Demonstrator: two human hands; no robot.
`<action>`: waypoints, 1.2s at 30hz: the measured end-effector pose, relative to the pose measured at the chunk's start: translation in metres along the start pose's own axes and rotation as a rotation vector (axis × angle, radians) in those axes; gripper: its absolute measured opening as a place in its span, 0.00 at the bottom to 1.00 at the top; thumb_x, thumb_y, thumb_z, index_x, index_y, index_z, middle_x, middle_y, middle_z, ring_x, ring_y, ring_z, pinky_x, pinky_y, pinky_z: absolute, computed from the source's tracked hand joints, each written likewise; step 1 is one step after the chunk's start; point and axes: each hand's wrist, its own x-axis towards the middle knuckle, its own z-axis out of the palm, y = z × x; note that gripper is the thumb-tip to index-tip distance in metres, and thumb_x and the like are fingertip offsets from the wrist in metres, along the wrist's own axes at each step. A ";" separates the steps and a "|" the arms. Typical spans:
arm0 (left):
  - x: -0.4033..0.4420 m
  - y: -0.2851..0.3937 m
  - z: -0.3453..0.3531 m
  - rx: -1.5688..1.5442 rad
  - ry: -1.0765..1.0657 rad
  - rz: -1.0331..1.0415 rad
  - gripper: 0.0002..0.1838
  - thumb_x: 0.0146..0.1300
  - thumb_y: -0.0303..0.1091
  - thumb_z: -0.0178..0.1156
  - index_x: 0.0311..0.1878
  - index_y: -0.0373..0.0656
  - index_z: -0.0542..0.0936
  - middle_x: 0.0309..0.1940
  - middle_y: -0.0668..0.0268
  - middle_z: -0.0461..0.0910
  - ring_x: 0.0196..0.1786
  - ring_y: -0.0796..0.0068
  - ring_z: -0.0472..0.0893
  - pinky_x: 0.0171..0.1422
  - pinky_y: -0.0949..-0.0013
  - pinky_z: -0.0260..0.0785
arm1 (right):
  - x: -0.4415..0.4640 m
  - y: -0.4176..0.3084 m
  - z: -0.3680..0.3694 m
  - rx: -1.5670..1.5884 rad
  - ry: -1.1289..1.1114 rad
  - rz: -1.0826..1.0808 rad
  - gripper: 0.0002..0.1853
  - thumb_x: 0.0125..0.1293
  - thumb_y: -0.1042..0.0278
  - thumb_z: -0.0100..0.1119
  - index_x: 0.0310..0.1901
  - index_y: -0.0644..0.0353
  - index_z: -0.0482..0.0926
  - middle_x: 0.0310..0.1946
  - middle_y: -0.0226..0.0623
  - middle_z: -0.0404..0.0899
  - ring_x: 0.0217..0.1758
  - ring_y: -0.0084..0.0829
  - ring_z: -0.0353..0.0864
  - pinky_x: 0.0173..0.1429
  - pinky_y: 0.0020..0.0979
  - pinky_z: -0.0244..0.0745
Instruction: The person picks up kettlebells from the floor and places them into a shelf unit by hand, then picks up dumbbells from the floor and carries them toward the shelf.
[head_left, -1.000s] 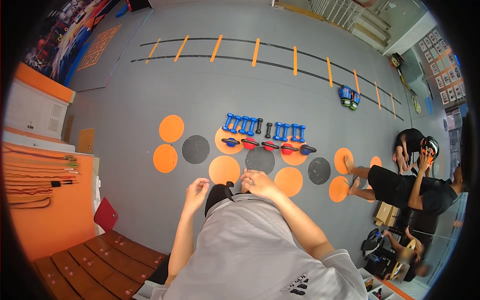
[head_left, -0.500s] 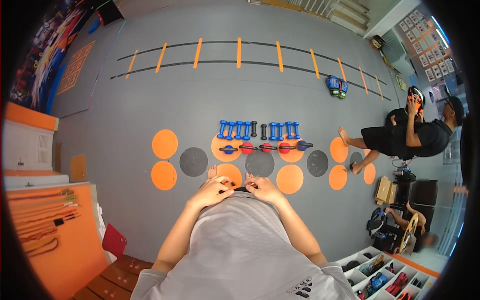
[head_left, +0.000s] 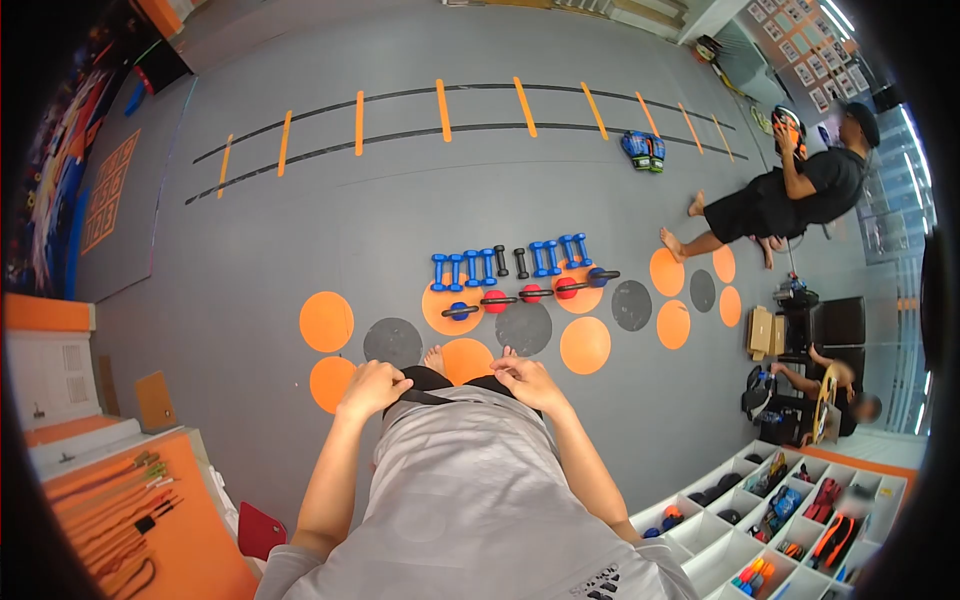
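My left hand is at my waist, fingers closed on the end of a black strap that lies across the front of my grey T-shirt and black shorts. On the other side of the waist, my right hand has its fingers curled together at the shirt hem. What it pinches, if anything, is too small to make out. My bare feet stand on the grey floor just beyond the hands.
Ahead lie blue dumbbells, black dumbbells and a row of kettlebells. Boxing gloves rest near a floor ladder marking. A person in black walks at right; another sits behind cardboard boxes. White shelving stands lower right.
My left hand has moved outward to the left, drawing the black strap into view. My right hand stays near the waist. The person at right has stepped forward, and my view has turned slightly.
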 end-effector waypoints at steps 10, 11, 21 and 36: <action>0.017 -0.030 -0.022 -0.077 -0.472 0.123 0.11 0.57 0.42 0.69 0.35 0.44 0.88 0.23 0.63 0.86 0.32 0.68 0.86 0.41 0.63 0.76 | -0.034 -0.031 0.008 0.088 0.040 0.208 0.17 0.68 0.61 0.57 0.53 0.60 0.83 0.45 0.43 0.87 0.48 0.39 0.87 0.56 0.38 0.78; 0.020 -0.032 -0.020 -0.079 -0.475 0.131 0.11 0.57 0.42 0.69 0.35 0.44 0.88 0.23 0.63 0.86 0.32 0.68 0.86 0.41 0.63 0.76 | -0.037 -0.032 0.007 0.090 0.048 0.212 0.17 0.68 0.61 0.57 0.54 0.60 0.83 0.46 0.43 0.87 0.48 0.39 0.86 0.56 0.38 0.78; 0.036 -0.022 0.001 -0.128 -0.336 -0.013 0.15 0.63 0.42 0.63 0.44 0.41 0.86 0.26 0.60 0.87 0.31 0.68 0.86 0.40 0.65 0.76 | -0.022 -0.026 -0.018 0.100 -0.006 0.225 0.16 0.71 0.61 0.57 0.54 0.59 0.83 0.48 0.42 0.86 0.53 0.37 0.85 0.59 0.36 0.76; 0.072 0.087 0.059 -0.312 0.046 -0.134 0.18 0.67 0.40 0.60 0.54 0.37 0.82 0.39 0.49 0.86 0.44 0.54 0.86 0.50 0.59 0.77 | 0.037 0.045 -0.140 0.127 -0.062 -0.040 0.15 0.69 0.63 0.58 0.50 0.63 0.83 0.40 0.45 0.87 0.43 0.35 0.88 0.53 0.35 0.79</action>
